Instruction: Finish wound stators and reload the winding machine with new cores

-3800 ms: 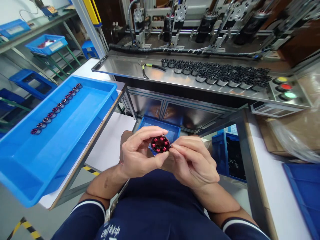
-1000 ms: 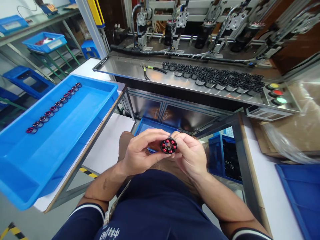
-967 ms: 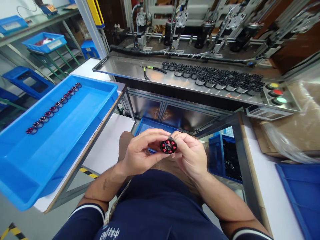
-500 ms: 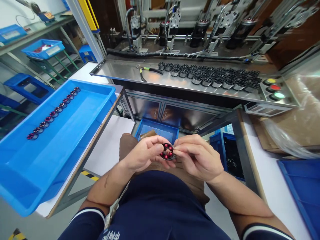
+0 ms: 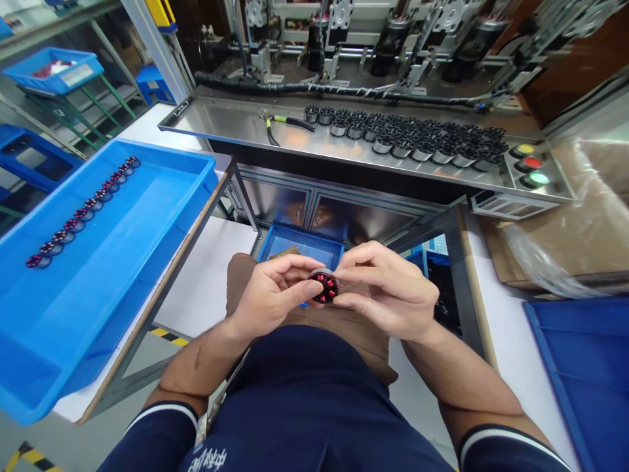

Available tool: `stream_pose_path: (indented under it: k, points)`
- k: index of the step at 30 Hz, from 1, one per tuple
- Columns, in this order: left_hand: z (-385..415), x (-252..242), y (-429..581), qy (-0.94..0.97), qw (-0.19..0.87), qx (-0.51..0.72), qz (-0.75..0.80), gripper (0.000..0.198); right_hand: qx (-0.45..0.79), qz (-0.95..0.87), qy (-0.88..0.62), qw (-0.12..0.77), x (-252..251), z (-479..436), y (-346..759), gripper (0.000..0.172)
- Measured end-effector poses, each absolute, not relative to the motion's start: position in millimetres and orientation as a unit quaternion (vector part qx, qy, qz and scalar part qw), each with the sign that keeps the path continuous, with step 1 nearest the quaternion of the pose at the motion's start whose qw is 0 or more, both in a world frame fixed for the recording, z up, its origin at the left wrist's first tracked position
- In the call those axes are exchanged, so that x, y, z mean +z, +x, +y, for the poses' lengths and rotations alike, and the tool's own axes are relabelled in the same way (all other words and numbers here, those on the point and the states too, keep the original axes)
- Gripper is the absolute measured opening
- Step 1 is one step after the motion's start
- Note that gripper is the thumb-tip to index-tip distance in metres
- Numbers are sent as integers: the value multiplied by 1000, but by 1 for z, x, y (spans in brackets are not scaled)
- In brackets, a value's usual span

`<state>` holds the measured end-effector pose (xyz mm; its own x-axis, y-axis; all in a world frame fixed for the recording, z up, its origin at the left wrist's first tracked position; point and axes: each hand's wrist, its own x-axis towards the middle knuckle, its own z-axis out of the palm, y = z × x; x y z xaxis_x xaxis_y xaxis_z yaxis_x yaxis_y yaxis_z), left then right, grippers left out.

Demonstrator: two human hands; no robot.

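Note:
A round motor stator point(image 5: 326, 287) with a black core, red windings and a grey rim is held over my lap, its wound face tilted toward me. My left hand point(image 5: 268, 288) grips its left side, thumb across the front and fingers behind. At the right edge, my right hand point(image 5: 390, 292) has its thumb and forefinger closed on the rim, its other fingers curled. Whether a thin wire lies between those fingertips is too small to tell. Similar red-wound stators point(image 5: 81, 215) stand in a slanting row inside the blue tray point(image 5: 162, 216) to my left.
Ahead, a metal ledge point(image 5: 221, 121) carries green-and-black pliers point(image 5: 289, 122) and several rows of black-and-silver stators point(image 5: 417, 139). Lit buttons point(image 5: 533, 179) sit at its right end, with machine fixtures behind. A blue bin point(image 5: 299, 244) is below; a cardboard box point(image 5: 531, 242) and blue tray point(image 5: 580, 367) are right.
The stator has turned in my hands and its grey rim now shows on top. My right fingers have shifted and spread around its right edge. The whole view has moved slightly.

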<state>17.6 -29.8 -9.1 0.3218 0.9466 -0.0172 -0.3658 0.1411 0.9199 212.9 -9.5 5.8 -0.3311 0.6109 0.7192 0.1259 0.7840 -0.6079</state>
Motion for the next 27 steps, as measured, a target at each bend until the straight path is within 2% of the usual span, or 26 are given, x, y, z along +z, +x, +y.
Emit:
stream_pose_path:
  k: [6,10,14,16,19,21,22,25,27]
  points:
    - [-30,-13,17,418,719,480,280,27,156,-809,-236,515,8,-14,211,11]
    - [-27,-15,16,434,690,534,226,29,97,-800,-310,505,13,-21,204,10]
    - [-15,-19,15,416,668,595,164,35,138,-787,-322,509,24,-18,198,12]
    - [-6,-20,17,408,723,535,157,36,159,-802,-283,501,30,-13,198,12]
    - [2,-18,20,426,847,292,125,68,156,-825,-247,484,38,-6,200,12]
    - [3,-16,20,423,874,210,111,77,145,-833,-250,472,42,-5,201,13]
    - [1,-15,21,419,872,225,120,73,137,-833,-255,471,43,-5,202,13]
    - [-6,-14,21,414,812,370,180,50,114,-826,-288,471,46,-7,202,15]
    - [-10,-16,21,428,748,464,204,46,113,-811,-320,477,47,-8,200,15]
